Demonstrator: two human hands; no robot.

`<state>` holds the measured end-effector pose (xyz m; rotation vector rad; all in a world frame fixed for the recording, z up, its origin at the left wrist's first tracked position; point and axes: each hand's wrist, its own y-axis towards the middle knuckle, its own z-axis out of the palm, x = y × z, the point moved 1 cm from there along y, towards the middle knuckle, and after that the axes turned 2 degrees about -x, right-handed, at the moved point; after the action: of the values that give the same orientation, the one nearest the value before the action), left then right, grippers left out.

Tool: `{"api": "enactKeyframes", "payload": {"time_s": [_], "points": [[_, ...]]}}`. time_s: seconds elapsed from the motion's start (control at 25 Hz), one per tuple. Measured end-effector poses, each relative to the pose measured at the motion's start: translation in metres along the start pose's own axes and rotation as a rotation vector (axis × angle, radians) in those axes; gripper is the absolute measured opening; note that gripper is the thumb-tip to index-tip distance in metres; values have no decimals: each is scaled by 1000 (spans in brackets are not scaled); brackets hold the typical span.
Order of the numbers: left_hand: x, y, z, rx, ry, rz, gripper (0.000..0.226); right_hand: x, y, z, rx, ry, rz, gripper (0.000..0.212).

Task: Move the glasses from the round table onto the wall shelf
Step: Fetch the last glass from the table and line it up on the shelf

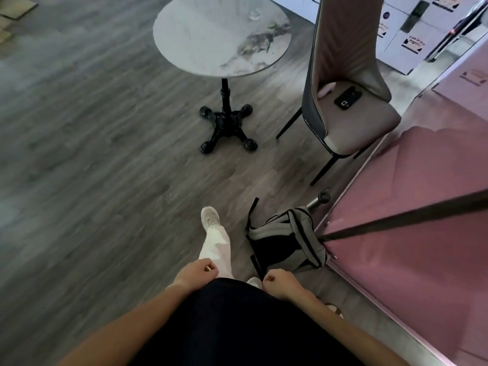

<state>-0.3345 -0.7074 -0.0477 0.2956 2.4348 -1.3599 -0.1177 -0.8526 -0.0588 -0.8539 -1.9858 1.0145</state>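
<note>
The round marble table [200, 43] stands ahead on a black pedestal. A clear glass [254, 13] sits near its far edge, cut off by the top of the view. My left hand [196, 270] and my right hand [277, 281] hang low in front of my body with fingers curled, holding nothing. Both are far from the table. The wall shelf is not in view.
A grey chair [351, 107] with a black phone [348, 97] on its seat stands right of the table. A grey and black backpack [287, 239] lies on the floor by my right foot, against a pink counter [422, 207]. Wood floor stretches to the left.
</note>
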Motion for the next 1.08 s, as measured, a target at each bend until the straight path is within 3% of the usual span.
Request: {"api": "enactKeyframes", "payload": {"time_s": [0.16, 0.28, 0.48, 0.68, 0.84, 0.96, 1.08], "points": [[-34, 51, -49, -67, -34, 24, 15, 24, 37, -42, 22, -8, 13, 26], [-55, 107, -106, -9, -42, 46, 14, 65, 82, -82, 90, -80, 22, 31], [-74, 178, -211, -2, -19, 59, 13, 153, 138, -169, -123, -38, 50, 24], [-86, 223, -280, 16, -91, 56, 9, 250, 173, -244, -381, -32, -42, 32], [-118, 257, -317, 15, -178, 97, 8, 279, 208, -286, -321, 109, 2, 28], [-160, 290, -361, -71, -223, 120, 17, 299, 241, -317, -235, 101, -27, 29], [-213, 328, -407, -144, -245, 215, 12, 329, 273, -378, -376, 137, -193, 20]]}}
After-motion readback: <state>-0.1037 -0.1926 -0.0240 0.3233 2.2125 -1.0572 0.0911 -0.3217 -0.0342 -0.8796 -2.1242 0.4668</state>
